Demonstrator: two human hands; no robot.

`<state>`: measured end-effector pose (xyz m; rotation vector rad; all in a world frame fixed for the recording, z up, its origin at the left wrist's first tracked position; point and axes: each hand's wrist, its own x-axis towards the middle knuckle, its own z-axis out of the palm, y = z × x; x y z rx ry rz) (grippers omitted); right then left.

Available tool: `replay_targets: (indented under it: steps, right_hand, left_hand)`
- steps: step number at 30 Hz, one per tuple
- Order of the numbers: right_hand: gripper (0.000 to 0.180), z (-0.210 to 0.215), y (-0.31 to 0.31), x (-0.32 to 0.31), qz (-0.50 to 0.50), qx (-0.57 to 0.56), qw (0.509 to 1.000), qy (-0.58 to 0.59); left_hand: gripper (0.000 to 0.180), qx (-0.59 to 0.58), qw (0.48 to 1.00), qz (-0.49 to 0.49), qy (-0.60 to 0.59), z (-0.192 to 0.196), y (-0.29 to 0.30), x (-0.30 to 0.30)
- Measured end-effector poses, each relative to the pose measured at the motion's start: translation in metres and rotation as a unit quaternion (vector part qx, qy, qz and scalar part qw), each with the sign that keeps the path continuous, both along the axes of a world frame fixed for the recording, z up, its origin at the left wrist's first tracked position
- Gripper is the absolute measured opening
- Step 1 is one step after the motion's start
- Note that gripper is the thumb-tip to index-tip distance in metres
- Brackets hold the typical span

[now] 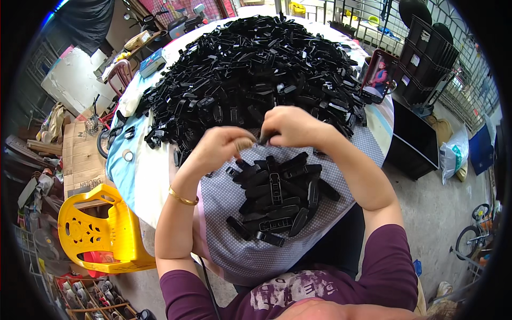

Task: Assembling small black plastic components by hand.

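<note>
My left hand (226, 145) and my right hand (292, 127) meet above the table, between two lots of black plastic parts. The right fingers pinch a small dark plastic part (263, 140), mostly hidden by the fingertips. Close beside it, the left fingers are pressed together, and what they hold cannot be made out. Behind the hands rises a large pile of black plastic parts (250, 69). Nearer to me lies a smaller heap of long black pieces (276, 189), some showing slotted frames and others smooth rounded backs.
A patterned cloth (224, 234) covers the round table. A propped phone (380, 77) stands at the right edge, a blue box (152, 63) at the far left. A roll of tape (127, 155) lies left. Beside the table are a yellow chair (101, 229) and a black bin (413, 141).
</note>
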<state>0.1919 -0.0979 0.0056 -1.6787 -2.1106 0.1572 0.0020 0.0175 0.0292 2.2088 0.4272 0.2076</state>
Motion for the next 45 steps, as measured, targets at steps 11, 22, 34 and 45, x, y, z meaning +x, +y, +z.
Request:
replay_targets:
  steps: [11,22,34,45]
  right_hand:
    - [0.030,-0.006,0.015,-0.012,-0.098,0.054,0.911,0.398]
    - [0.026,-0.010,0.011,-0.033,-0.041,0.193,0.920,0.339]
    - [0.029,-0.010,0.010,-0.027,-0.064,0.178,0.877,0.441]
    - [0.028,-0.020,0.015,-0.020,-0.073,0.134,0.865,0.477]
  left_hand:
    - [0.038,0.443,0.869,0.156,-0.155,-0.037,0.004,0.029]
    - [0.023,-0.197,0.931,0.132,-0.276,-0.020,-0.003,0.011]
    - [0.031,-0.377,0.868,0.099,-0.309,-0.029,-0.001,0.016]
    - [0.037,-0.421,0.861,0.029,-0.282,-0.017,-0.004,0.014]
